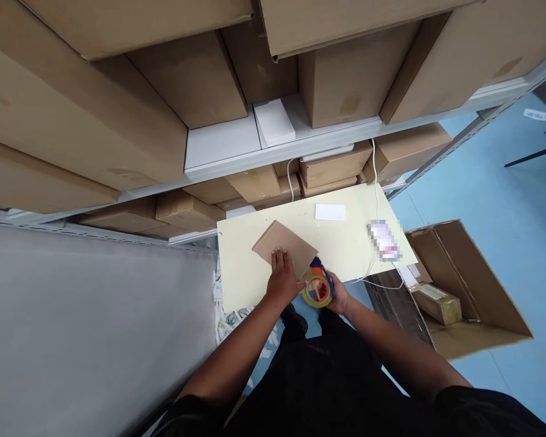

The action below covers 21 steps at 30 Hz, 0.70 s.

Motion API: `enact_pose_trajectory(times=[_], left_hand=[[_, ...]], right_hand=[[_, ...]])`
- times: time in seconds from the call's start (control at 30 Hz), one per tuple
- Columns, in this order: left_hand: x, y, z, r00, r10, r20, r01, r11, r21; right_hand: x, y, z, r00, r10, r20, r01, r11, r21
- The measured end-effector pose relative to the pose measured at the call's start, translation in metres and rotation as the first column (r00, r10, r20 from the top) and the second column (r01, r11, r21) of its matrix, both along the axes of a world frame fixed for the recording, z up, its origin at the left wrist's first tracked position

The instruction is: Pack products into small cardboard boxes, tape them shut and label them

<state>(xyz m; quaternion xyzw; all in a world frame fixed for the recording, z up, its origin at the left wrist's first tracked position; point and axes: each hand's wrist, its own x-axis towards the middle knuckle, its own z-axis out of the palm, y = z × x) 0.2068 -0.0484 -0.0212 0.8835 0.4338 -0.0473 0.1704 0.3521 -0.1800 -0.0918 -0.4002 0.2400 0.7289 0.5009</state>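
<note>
A small flat cardboard box (284, 246) lies on a pale yellow table (346, 240). My left hand (282, 282) rests flat on the near part of the box, fingers stretched out over it. My right hand (338, 295) grips a tape dispenser (318, 288) with a blue frame and a yellowish tape roll, held at the box's near right corner by the table's front edge.
A white card (330, 212) and a blurred small object (383, 240) with a white cable lie on the table. Shelves of large cardboard boxes (73, 109) rise behind. An open carton (464, 291) stands on the blue floor at the right. A grey surface (95, 328) lies at the left.
</note>
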Motion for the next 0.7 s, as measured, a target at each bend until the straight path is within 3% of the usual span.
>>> enact_pose_trajectory(times=[0.1,0.2,0.3,0.4,0.53,0.7], left_hand=[[-0.019,0.01,0.012,0.987,-0.149,-0.067,0.146,0.989,-0.035],[-0.041,0.045,0.022,0.941,-0.313,-0.131,0.316,0.949,0.001],[-0.051,0.075,0.023,0.933,-0.287,-0.218,0.305,0.951,0.051],[-0.048,0.082,0.017,0.945,-0.192,-0.264,0.209,0.977,0.038],[-0.039,0.072,0.012,0.956,-0.106,-0.272,0.117,0.993,0.024],[-0.027,0.058,0.009,0.964,0.013,-0.267,0.0,0.999,0.049]], right_hand=[[0.049,0.037,0.005,0.991,0.12,0.066,-0.122,0.992,0.041],[0.085,0.069,0.006,0.94,0.292,0.176,-0.296,0.955,-0.003],[0.102,0.094,0.007,0.865,0.436,0.247,-0.431,0.899,-0.079],[0.107,0.105,0.01,0.843,0.48,0.241,-0.473,0.876,-0.092],[0.096,0.075,0.013,0.908,0.319,0.271,-0.322,0.946,-0.033],[0.033,0.006,0.009,0.975,0.139,0.175,-0.139,0.99,-0.012]])
